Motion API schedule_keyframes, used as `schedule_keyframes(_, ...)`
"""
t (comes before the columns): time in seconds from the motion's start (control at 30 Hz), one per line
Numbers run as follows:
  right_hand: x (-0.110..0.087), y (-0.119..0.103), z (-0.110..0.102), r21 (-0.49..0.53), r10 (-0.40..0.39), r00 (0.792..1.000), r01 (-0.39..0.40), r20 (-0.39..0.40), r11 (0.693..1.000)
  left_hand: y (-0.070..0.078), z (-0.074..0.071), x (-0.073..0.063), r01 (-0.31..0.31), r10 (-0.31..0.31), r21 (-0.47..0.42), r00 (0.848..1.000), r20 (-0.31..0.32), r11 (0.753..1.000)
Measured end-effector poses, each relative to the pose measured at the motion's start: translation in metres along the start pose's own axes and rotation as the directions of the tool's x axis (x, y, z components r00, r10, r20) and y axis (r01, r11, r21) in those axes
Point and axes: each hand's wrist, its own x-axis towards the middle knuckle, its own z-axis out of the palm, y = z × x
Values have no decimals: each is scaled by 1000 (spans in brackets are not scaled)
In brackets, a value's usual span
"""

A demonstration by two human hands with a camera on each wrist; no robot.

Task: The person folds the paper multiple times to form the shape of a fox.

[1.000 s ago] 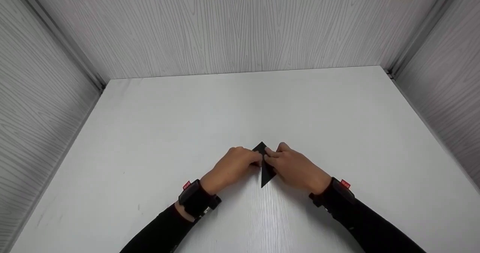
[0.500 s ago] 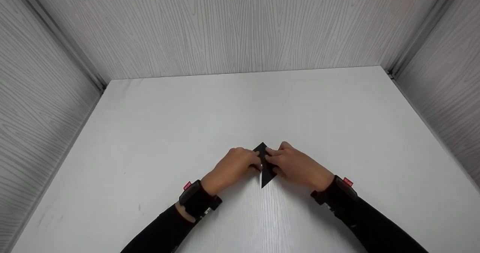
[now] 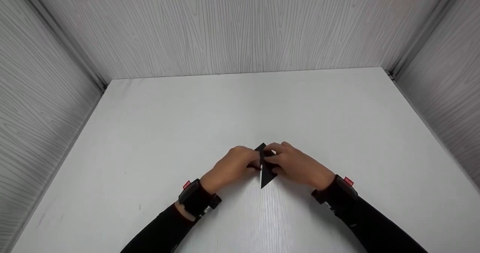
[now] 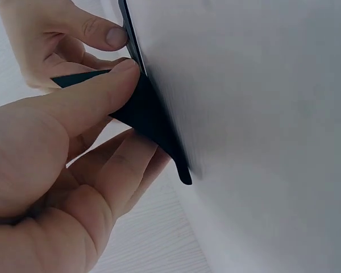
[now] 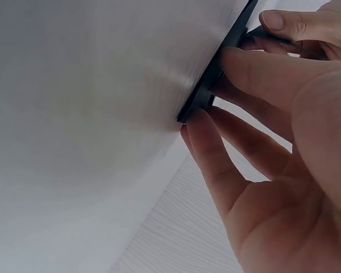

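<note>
A small piece of folded black paper (image 3: 267, 176) lies on the white table, one pointed corner toward me and another pointing away. A thin white strip shows along its left edge. My left hand (image 3: 233, 166) pinches a raised flap of the paper (image 4: 150, 116) between thumb and fingers, as the left wrist view shows. From the other side my right hand (image 3: 300, 167) holds the paper, its thumb and fingertips at the edges. In the right wrist view the paper (image 5: 203, 94) appears edge-on, close along the tabletop. The fingers hide much of its middle.
The white tabletop (image 3: 180, 114) spreads around both hands. A grey wood-grain panel (image 3: 240, 28) stands at the back, with side panels (image 3: 45, 95) left and right. Black bands with small cameras (image 3: 197, 199) sit on both wrists.
The right fingers have shifted on the paper, the index finger bending and moving slightly away from me. The white strip at the paper's left edge shows more. The left hand has barely moved.
</note>
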Motion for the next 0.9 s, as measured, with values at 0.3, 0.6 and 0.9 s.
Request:
schedule_keyframes(0.3,0,-1,0,-30,-14,1000,14,2,999,0,1,0,-23,23,51,1000,-12,998)
schedule_keyframes(0.6,2,-5,2,-102,-61,998,59,-16,993,0,-1,-1,-23,23,34,1000,-8,999)
schedule_keyframes(0.9,0,-9,5,-197,-69,998,70,12,978,-1,-4,0,51,-51,7,998,37,999)
